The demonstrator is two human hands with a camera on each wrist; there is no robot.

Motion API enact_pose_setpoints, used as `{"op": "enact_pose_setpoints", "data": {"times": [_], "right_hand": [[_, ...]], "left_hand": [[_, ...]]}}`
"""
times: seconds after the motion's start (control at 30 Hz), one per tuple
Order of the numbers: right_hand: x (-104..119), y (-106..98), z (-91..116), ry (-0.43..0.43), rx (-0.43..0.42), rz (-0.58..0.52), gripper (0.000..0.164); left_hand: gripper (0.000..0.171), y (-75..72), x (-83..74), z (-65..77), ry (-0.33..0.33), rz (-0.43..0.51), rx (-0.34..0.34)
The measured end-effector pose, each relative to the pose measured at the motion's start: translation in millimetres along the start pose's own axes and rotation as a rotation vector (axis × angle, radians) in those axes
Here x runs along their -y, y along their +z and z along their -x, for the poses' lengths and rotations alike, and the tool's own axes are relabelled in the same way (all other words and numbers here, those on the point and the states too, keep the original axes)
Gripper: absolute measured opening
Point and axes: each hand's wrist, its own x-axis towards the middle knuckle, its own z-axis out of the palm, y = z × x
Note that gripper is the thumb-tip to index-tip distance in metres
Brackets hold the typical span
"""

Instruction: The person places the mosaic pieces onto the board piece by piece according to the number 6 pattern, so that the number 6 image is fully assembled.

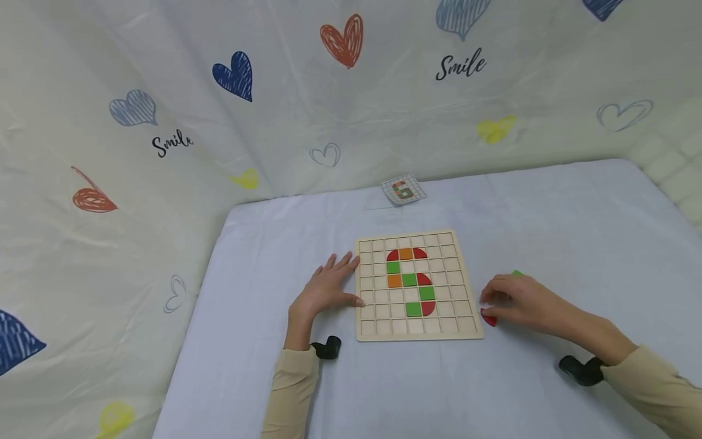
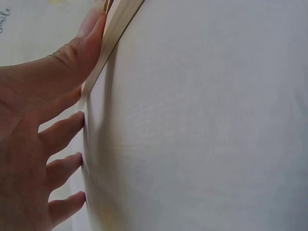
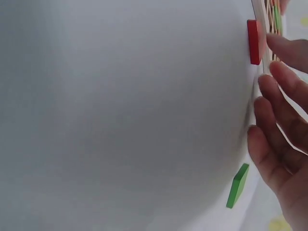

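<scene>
A wooden grid board [image 1: 462,310] lies on the cloth, with red rounded, green square and orange square tiles forming a figure in its middle cells. My left hand [image 1: 323,289] spreads its fingers along the board's left edge, thumb resting on the rim; the left wrist view shows the thumb [image 2: 82,50] against the wooden side. To the right of the board, my right hand [image 1: 523,303] hovers low with loosely bent fingers. Its thumb is right at a loose red rounded tile [image 3: 253,42]. Behind that hand a green tile [image 1: 517,273] is partly hidden; the right wrist view shows it lying apart from the fingers.
A small printed card [image 1: 403,189] with a coloured grid figure leans at the back of the table, beyond the board. White cloth [image 1: 263,256] covers the table. Behind it hangs a curtain [image 1: 285,103] printed with hearts and words.
</scene>
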Motion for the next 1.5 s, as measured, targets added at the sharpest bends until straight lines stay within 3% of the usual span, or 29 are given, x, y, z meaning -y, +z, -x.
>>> {"op": "enact_pose_setpoints", "data": {"times": [0.3, 0.73, 0.97, 1.27, 1.5], "right_hand": [[0.5, -1.7, 0.7, 0.07, 0.138, -0.021, 0.021], [6.3, -0.9, -0.2, 0.028, 0.094, 0.004, 0.023], [5.1, 0.0, -3.4, 0.045, 0.14, -0.028, 0.026], [1.3, 2.7, -6.0, -0.127, -0.026, -0.057, 0.036], [12.0, -0.2, -16.4, -0.174, -0.059, -0.075, 0.035]], "left_hand": [[0.1, -0.1, 2.0, -0.3, -0.001, 0.002, -0.006], [0.1, 0.8, 2.2, -0.7, 0.009, -0.014, -0.005], [0.1, 1.5, 1.5, 0.0, 0.011, -0.001, 0.006], [0.1, -0.5, -1.9, 2.1, 0.028, 0.092, 0.025], [0.1, 0.3, 0.7, 0.0, 0.033, 0.093, 0.022]]}}
